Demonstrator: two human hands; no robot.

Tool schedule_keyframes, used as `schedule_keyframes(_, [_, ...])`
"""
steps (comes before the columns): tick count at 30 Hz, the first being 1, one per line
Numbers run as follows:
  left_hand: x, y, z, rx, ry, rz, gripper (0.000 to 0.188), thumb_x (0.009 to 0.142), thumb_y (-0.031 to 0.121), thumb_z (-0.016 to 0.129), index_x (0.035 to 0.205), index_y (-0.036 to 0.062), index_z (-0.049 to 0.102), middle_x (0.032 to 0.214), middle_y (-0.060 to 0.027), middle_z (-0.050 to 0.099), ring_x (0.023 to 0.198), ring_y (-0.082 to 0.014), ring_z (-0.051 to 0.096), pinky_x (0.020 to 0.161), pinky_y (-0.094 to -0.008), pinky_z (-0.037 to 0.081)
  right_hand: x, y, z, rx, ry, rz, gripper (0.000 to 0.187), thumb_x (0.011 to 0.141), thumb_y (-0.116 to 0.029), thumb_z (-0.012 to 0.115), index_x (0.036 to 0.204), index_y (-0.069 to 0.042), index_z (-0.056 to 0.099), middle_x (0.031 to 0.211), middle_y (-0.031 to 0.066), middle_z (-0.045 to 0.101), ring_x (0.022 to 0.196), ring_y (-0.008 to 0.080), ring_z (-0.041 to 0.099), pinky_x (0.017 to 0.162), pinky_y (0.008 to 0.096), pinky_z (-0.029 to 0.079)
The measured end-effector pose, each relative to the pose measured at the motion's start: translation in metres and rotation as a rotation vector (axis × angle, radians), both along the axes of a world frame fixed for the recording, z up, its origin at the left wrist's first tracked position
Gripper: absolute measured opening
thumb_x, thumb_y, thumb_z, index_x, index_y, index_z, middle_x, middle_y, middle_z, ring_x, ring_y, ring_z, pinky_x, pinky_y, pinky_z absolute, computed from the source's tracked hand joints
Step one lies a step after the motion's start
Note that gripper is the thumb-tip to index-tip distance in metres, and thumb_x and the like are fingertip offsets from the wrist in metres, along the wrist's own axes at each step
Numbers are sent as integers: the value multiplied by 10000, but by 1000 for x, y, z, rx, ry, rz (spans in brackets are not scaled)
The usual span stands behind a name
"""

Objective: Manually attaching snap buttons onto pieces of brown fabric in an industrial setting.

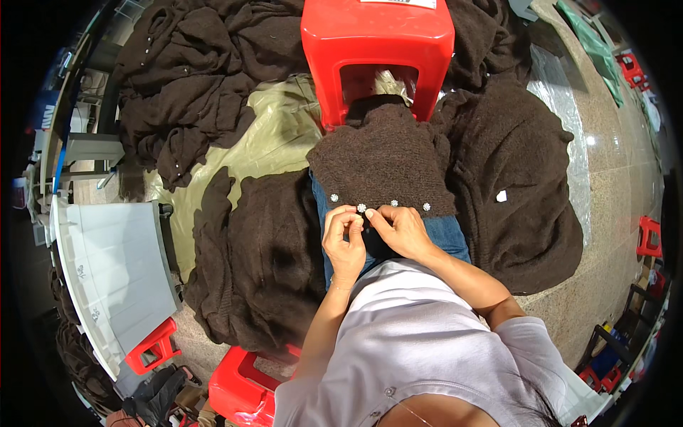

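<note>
Across my lap, over blue jeans [449, 235], lies a dark brown knitted garment [384, 156]. Several round, sparkling buttons sit in a row along its near edge. My left hand [344, 238] pinches that edge just beside one button [362, 208]. From the other side, my right hand [403, 229] is closed on the same edge, its thumb close to this button. Another button [394, 203] shows just above the right fingers. Whatever lies between the fingertips, below the edge, is too small to make out.
A red plastic stool [377, 35] stands ahead, the garment's far end against it. Brown knit piles [523, 185] lie at both sides, partly on yellowish plastic sheeting [274, 128]. A white panel [114, 256] is at left; another red stool [238, 384] stands at lower left.
</note>
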State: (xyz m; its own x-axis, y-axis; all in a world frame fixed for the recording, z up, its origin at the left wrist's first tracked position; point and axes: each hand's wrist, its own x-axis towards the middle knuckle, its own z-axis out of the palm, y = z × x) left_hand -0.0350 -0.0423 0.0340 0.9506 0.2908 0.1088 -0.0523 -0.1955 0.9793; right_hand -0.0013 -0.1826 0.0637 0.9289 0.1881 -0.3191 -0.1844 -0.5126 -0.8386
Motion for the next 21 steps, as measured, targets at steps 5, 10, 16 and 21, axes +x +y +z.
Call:
schedule_keyframes(5, [1,1,1,33,-26,-14,70,901,45,640,894,-5,592,978,-120,612,736,-173,591,627,-263,499,1,0,-12,116,13,-40,456,929,-384,591,723,9,692,525,160,554,481,229,570,501,393,426])
schedule_keyframes(10, [0,2,-1,46,-29,-24,69,898,44,641,893,-2,589,971,-123,611,757,-190,594,636,-275,500,1,-3,-21,260,115,-26,450,930,-386,594,749,8,715,500,103,523,488,146,514,500,346,408])
schedule_keyframes(16, [0,4,-2,70,-41,-7,65,894,36,639,887,1,586,964,-122,609,766,-195,596,639,-273,497,1,-4,-9,197,147,22,472,927,-415,586,756,5,718,493,88,502,488,134,496,498,339,402])
schedule_keyframes(21, [-1,2,7,-3,39,-38,42,887,13,619,888,1,580,947,-124,605,797,-223,597,692,-309,503,2,-3,-9,148,116,13,477,927,-420,580,759,6,714,494,105,501,487,147,502,501,352,409])
